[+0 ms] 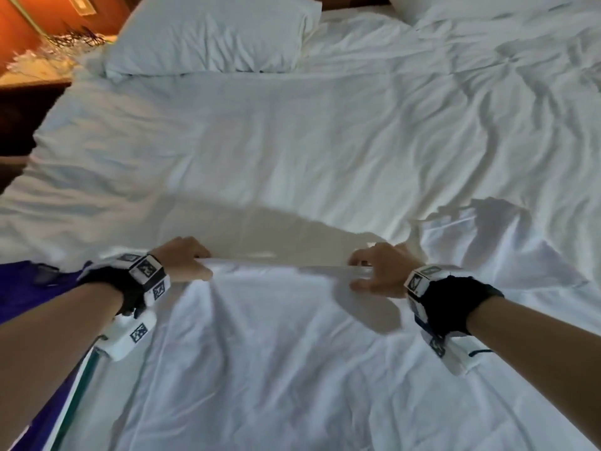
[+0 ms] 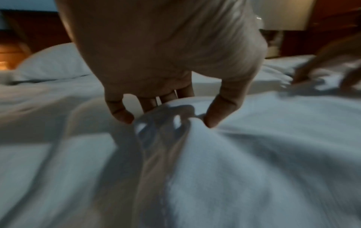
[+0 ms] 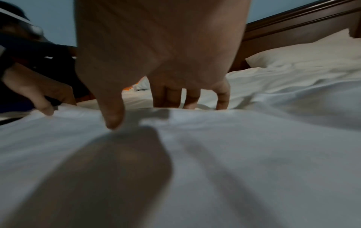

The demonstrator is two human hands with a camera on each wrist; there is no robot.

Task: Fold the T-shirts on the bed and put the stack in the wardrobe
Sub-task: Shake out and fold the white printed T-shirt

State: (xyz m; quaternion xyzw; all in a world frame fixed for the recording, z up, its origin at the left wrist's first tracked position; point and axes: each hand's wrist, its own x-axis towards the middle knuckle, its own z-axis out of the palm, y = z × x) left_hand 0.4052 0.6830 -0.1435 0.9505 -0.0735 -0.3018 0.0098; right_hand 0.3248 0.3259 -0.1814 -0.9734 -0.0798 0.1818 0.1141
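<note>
White T-shirt [image 1: 260, 353] lies spread on the bed [image 1: 292, 141] nearest the viewer. Both hands hold its far edge: left hand [image 1: 187, 258] pinches it between thumb and curled fingers, right hand [image 1: 379, 270] grips likewise. A purple garment [image 1: 29, 288] lies left; a pillow [image 1: 208, 34] sits beyond open sheet.

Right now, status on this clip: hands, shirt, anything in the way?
Left hand and right hand each pinch the white T-shirt at its raised far edge. Purple garment beside left forearm. Pillow far off, no obstruction.
</note>
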